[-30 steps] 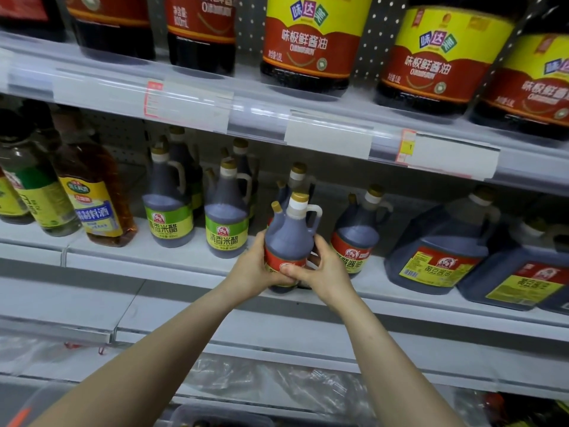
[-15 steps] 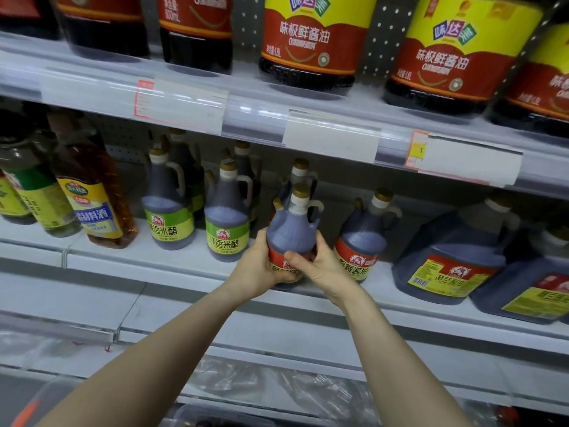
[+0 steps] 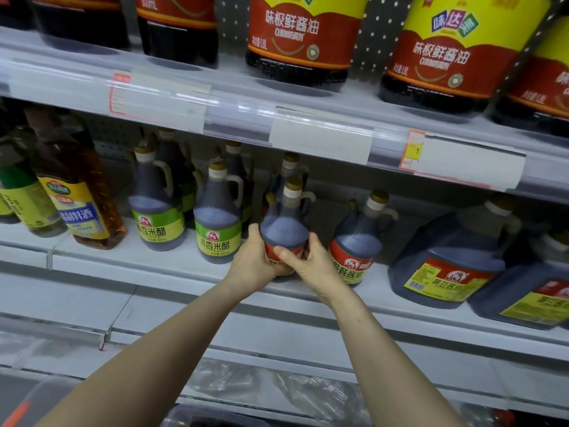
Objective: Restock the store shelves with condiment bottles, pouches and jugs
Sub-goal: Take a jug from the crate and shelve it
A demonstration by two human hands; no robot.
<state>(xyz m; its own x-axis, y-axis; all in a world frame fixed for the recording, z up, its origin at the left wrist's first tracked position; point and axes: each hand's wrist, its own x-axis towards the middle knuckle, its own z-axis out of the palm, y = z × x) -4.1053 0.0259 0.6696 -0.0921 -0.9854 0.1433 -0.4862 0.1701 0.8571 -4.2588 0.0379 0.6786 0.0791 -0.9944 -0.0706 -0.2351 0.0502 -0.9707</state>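
Store shelving, middle shelf (image 3: 154,263): a soy sauce bottle (image 3: 284,220) goes into its row.

The left hand (image 3: 255,260) and right hand (image 3: 311,263) wrap its lower body, its base at the shelf's front edge. Left of it stand vinegar bottles (image 3: 217,223), right of it a matching bottle (image 3: 357,238), then jugs (image 3: 446,257). The rows look well stocked, and this bottle is not yet released.

Retail shop aisle, condiment section. Tiered white metal shelves (image 3: 172,266) stand against a perforated back panel (image 3: 375,41). Clear plastic rails (image 3: 240,115) along the shelf edges carry paper price labels (image 3: 320,137), one beside a yellow-and-red tag (image 3: 414,151). Goods stand in front-facing rows of identical units: large soy sauce jugs (image 3: 303,41) above; green-labelled vinegar bottles (image 3: 157,217), red-labelled sauce bottles (image 3: 354,251) and squat handled jugs (image 3: 443,272) below.
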